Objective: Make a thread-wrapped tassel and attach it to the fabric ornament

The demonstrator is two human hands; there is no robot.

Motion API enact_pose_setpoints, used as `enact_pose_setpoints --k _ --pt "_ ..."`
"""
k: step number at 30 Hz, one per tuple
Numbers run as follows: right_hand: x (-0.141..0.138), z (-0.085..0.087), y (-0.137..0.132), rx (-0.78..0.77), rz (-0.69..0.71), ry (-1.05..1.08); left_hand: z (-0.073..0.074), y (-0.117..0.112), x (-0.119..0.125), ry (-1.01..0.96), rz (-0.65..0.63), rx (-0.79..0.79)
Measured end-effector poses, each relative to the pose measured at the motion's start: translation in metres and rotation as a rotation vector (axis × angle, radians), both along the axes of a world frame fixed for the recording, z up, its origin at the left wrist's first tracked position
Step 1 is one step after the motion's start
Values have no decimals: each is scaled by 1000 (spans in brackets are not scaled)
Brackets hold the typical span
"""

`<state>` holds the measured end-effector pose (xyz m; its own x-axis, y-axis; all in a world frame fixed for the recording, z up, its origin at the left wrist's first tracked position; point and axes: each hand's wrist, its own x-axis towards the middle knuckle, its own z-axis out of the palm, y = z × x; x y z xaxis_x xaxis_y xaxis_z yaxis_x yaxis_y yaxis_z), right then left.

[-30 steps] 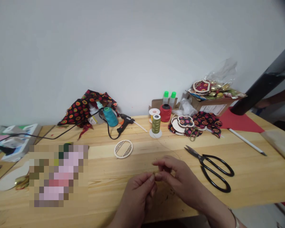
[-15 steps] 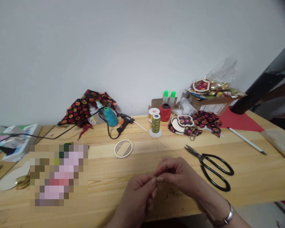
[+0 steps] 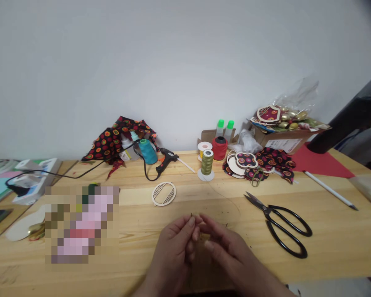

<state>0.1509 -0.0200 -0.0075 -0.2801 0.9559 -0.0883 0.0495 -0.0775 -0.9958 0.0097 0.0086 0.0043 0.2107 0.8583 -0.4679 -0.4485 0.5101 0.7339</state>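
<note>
Near the table's front edge, my left hand (image 3: 176, 245) is closed in a pinch. A tiny olive-brown tip pokes out above its thumb and forefinger; the rest is hidden, and I cannot make out what it is. My right hand (image 3: 231, 251) is just beside it, thumb and forefinger apart, with the forefinger tip close to the left fingers. From the spool of olive thread (image 3: 207, 163), a fine thread (image 3: 224, 195) trails over the wood toward my right hand. Black-handled scissors (image 3: 278, 225) lie to the right, blades apart. An oval wooden lattice piece (image 3: 163, 194) lies ahead of my left hand.
Along the wall are patterned cloth (image 3: 106, 142), a teal thread cone (image 3: 148, 152), a glue gun (image 3: 167, 160), a red thread cone (image 3: 219, 148) and a full cardboard box (image 3: 284, 140). A white pencil (image 3: 330, 190) lies right. A pixelated patch (image 3: 86, 227) covers something left.
My right hand has drawn back from the pinch and its fingers have parted. My left hand stays pinched, turned slightly upward. The whole view has shifted a little.
</note>
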Motion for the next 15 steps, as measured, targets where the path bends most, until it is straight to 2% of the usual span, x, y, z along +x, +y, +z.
enact_pose_setpoints --k 2,4,10,15 --pt "-3 2 0 31 72 -18 0 1 0 -6 8 18" --pt "-5 4 0 50 89 -72 1 1 0 9 29 26" --pt "-10 -2 -2 144 12 -247 0 1 -1 3 47 20" --pt "-9 -3 -2 146 15 -339 -1 2 -1 -2 39 7"
